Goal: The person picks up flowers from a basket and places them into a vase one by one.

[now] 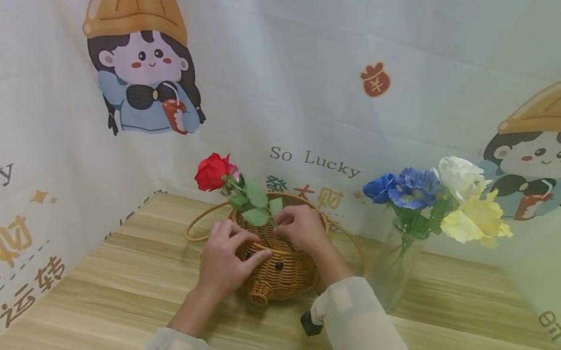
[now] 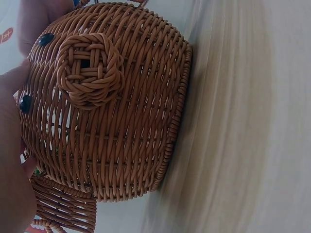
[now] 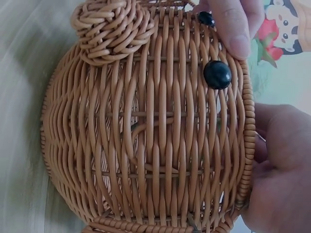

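Note:
A brown wicker basket (image 1: 291, 274) with a round woven snout and black bead eyes stands on the table. My left hand (image 1: 223, 256) grips its front rim, the thumb lying against the outside near an eye. Above the opening, my right hand (image 1: 301, 229) pinches the green stem of a red rose (image 1: 212, 173). That flower leans left over the rim, its leaves spread across the opening and its lower stem inside the basket. A bit of pink bloom shows behind the red one. In the right wrist view the wicker partly hides the stem.
Right of the basket, a clear vase (image 1: 396, 270) holds blue, white and yellow flowers (image 1: 456, 200). The basket's loop handle (image 1: 196, 239) hangs out to the left. Printed white cloth encloses the wooden table (image 1: 126, 285) at the back and sides.

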The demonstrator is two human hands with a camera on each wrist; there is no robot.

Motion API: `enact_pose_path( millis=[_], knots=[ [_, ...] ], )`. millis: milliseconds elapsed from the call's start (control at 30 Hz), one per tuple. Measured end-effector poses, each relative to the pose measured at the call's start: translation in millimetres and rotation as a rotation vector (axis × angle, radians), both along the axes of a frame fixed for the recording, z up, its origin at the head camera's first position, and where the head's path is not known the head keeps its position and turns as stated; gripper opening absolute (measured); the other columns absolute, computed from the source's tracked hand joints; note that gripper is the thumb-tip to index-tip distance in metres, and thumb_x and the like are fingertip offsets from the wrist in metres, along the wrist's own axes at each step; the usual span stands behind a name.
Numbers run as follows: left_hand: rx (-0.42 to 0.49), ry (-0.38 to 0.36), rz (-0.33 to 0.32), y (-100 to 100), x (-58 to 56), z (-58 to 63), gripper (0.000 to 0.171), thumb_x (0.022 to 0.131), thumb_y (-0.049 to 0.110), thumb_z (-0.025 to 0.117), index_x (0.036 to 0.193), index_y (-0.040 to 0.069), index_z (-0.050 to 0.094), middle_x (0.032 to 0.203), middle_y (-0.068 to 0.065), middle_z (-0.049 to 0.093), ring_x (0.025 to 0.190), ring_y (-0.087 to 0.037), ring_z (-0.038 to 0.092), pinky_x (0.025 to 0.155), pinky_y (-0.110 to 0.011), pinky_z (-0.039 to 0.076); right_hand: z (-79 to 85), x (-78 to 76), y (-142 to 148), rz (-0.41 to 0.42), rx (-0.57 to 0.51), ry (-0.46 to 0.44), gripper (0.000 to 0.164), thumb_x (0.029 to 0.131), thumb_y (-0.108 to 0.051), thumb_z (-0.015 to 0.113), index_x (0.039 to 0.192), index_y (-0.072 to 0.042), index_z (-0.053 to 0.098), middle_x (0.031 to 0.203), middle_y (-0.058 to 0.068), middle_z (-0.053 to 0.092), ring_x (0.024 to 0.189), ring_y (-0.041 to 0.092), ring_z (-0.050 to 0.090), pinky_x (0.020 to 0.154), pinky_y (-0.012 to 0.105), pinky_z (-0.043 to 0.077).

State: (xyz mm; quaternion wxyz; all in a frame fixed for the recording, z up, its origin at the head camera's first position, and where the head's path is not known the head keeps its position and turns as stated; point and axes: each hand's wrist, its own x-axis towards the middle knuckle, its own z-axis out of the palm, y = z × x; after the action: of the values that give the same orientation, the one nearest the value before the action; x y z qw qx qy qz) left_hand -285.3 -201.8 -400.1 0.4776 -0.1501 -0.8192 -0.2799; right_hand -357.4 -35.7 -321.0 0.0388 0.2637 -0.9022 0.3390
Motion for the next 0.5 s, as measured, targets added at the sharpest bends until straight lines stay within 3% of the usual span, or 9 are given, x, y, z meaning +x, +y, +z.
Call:
enact_pose_path(
  millis=[233,500],
  knots=[
    [0.01,0.015,-0.01,-0.3,-1.8,-1.4,0.032,0.071,0.039,0.086,0.085,0.013,0.075,0.084,-0.002,0.051,0.085,-0.026,0.047,0.068,-0.038,0.043,0.0,2.9,3.7,-0.07,-0.022,0.061,0.014,0.086,-0.017,0.075,0.098,-0.011,0.074,0.09,0.001,0.071,0.086,0.018,0.065,0.077,0.036,0.052],
    [0.01,0.036,-0.007,-0.7,-3.1,-2.3,0.033,0.071,0.041,0.086,0.083,0.012,0.075,0.083,-0.002,0.051,0.082,-0.025,0.047,0.065,-0.036,0.041,-4.2,4.7,7.2,-0.115,-0.217,0.016,0.016,0.089,-0.014,0.071,0.104,-0.006,0.071,0.095,0.006,0.069,0.09,0.024,0.064,0.077,0.039,0.052]
  ],
)
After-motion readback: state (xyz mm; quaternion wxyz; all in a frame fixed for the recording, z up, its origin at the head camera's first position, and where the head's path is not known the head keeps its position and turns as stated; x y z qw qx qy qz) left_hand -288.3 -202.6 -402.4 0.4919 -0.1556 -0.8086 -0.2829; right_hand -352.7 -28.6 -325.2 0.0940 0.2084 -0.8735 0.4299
